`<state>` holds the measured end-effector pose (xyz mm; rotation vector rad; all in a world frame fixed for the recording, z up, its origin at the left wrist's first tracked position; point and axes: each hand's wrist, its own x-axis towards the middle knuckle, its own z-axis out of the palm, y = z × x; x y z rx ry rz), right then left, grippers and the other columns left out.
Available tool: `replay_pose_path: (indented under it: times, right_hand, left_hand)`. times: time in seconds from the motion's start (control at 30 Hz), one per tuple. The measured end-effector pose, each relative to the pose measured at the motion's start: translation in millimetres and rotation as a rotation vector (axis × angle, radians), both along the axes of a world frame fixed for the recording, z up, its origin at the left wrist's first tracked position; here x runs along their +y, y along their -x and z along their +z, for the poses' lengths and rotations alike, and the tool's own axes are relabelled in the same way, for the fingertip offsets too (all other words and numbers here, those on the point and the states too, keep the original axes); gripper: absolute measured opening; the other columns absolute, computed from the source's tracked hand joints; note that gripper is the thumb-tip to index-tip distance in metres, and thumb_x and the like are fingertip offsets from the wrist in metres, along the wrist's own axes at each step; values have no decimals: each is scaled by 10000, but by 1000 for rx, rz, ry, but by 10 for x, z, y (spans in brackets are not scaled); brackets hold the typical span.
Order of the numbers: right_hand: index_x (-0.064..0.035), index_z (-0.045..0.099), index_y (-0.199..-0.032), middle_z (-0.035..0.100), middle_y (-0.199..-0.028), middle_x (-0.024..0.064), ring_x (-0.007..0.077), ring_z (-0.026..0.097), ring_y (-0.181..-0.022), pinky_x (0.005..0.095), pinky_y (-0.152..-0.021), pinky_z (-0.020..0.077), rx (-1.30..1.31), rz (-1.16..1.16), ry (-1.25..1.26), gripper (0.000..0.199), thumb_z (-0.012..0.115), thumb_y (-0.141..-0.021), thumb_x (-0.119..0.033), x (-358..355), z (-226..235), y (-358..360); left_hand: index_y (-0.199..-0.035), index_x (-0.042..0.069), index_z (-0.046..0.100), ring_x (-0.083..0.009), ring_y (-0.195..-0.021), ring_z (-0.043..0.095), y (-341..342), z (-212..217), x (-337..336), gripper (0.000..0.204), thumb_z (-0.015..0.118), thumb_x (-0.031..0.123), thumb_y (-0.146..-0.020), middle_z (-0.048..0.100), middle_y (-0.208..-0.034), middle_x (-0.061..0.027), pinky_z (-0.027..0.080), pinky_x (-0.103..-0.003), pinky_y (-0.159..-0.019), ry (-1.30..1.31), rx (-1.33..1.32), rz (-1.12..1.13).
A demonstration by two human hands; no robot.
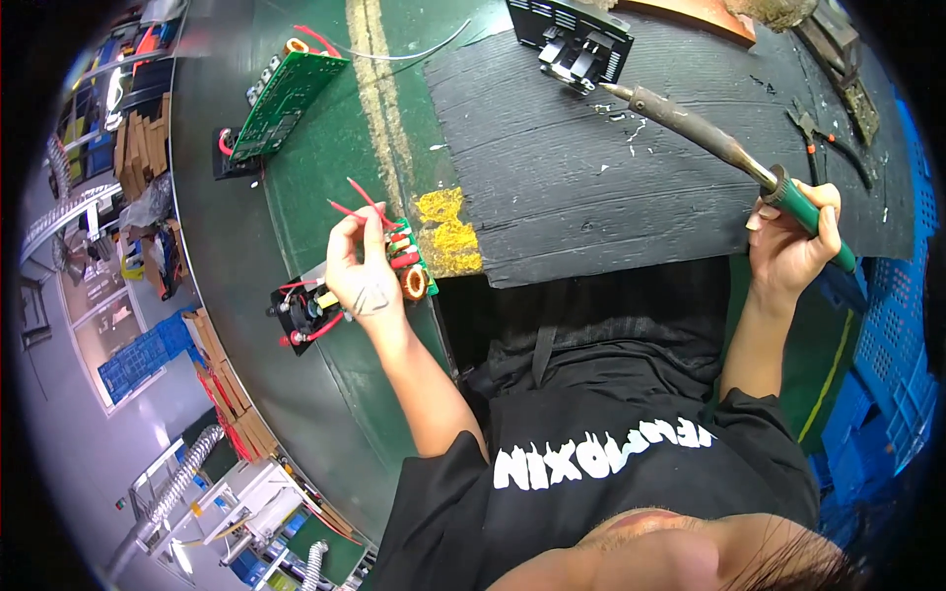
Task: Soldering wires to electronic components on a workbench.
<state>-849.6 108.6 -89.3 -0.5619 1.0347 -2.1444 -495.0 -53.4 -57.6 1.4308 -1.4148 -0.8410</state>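
Observation:
My left hand (367, 271) is closed in a pinch on red wires (345, 209), whose two ends stick out past the fingertips. Beneath that hand lies a green circuit board (431, 280) with a copper-wound coil and other parts, partly hidden by the palm. A black end piece with red leads (301, 317) sits just left of the wrist. My right hand (793, 236) grips a soldering iron (705, 140) by its green handle. The iron's tip points left, close beside a black slotted stand (574, 47) with metal clips at the far edge.
A second green circuit board (288, 106) leans at the far left. Orange-handled cutters (823, 143) lie at the right of the black mat (581, 197). A thin grey wire (414, 55) crosses the bench's far side. Blue perforated crates (892, 325) stand at the right.

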Motion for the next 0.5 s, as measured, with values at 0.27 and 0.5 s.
replay_pose_path:
  times: [0.27,0.5]
  right_hand:
    - [-43,475,-914,582,-759,151,202,558,-599,303,-473,488,-23,23,22,279,420,-911,-317,4,4,8]
    - [-39,469,-901,590,-742,162,214,554,-563,301,-465,485,-46,-15,26,288,419,-910,-322,-15,-13,-12]
  left_hand:
    - [-963,-34,552,-302,-804,667,-108,628,14,102,558,40,-893,638,-963,-271,552,-357,-696,110,59,69]
    - [-904,-64,587,-229,-674,636,368,846,63,66,590,-29,-847,642,-840,-213,549,-325,-632,352,151,-297]
